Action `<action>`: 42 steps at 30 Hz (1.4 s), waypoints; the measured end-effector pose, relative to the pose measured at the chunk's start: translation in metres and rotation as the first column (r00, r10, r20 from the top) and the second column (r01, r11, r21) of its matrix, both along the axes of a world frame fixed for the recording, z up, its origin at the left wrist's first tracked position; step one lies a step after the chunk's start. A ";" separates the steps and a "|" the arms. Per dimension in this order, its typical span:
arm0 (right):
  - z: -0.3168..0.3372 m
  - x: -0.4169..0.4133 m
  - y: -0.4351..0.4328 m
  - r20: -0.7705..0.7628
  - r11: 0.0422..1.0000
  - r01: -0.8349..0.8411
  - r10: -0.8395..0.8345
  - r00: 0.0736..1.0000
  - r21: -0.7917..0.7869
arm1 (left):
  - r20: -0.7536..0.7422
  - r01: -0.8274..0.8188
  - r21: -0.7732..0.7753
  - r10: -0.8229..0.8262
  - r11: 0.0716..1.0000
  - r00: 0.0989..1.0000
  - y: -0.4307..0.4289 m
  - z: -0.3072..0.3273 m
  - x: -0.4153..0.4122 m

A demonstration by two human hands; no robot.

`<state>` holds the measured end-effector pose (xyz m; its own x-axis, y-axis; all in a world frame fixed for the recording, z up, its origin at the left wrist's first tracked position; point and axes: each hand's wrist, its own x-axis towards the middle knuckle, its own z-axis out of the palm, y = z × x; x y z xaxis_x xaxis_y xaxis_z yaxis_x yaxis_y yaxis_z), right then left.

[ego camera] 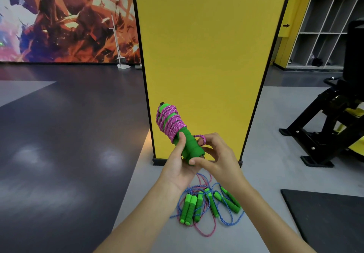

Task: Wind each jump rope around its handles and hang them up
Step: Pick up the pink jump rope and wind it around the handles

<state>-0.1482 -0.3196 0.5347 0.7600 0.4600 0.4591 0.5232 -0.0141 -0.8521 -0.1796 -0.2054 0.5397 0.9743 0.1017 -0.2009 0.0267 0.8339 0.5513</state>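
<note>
One pink jump rope is sitting almost fully coiled around its paired green handles, held up in front of the yellow pillar. Left hand is gripping the handles low down, thumb lying along them. Right hand is working the last loop, its fingers curled round that bit of rope just beside the handles. Step: finishing the wind. Next move likely calls for tucking that loop under a coil so it locks, then hanging. Several unwound ropes are lying tangled on the floor below the hands.
</note>
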 end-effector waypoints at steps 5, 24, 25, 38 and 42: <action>-0.003 0.004 -0.004 0.040 0.993 0.112 -0.111 0.993 -0.033 | -0.038 0.001 -0.004 -0.001 1.000 0.999 -0.003 -0.003 -0.002; -0.001 0.007 -0.002 -0.324 0.954 0.279 -0.231 0.917 0.107 | 0.156 -0.212 0.380 0.163 0.900 0.974 -0.003 -0.006 0.000; -0.001 0.006 0.000 -0.348 0.951 0.286 -0.230 0.909 0.120 | 0.153 -0.231 0.385 0.186 0.893 0.971 -0.004 -0.006 0.001; -0.010 -0.008 0.009 -0.337 0.935 0.345 -0.299 0.893 0.083 | 0.101 -0.302 0.424 0.287 0.854 0.953 -0.008 -0.006 0.008; -0.006 -0.011 0.006 -0.217 0.933 0.360 -0.351 0.911 0.003 | 0.103 -0.308 0.418 0.293 0.854 0.951 -0.010 -0.006 0.007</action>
<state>-0.1592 -0.3131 0.5288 0.9503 0.1253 0.2848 0.3002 -0.1276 -0.9453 -0.1722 -0.2153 0.5340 0.8880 0.4583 -0.0383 -0.2128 0.4833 0.8492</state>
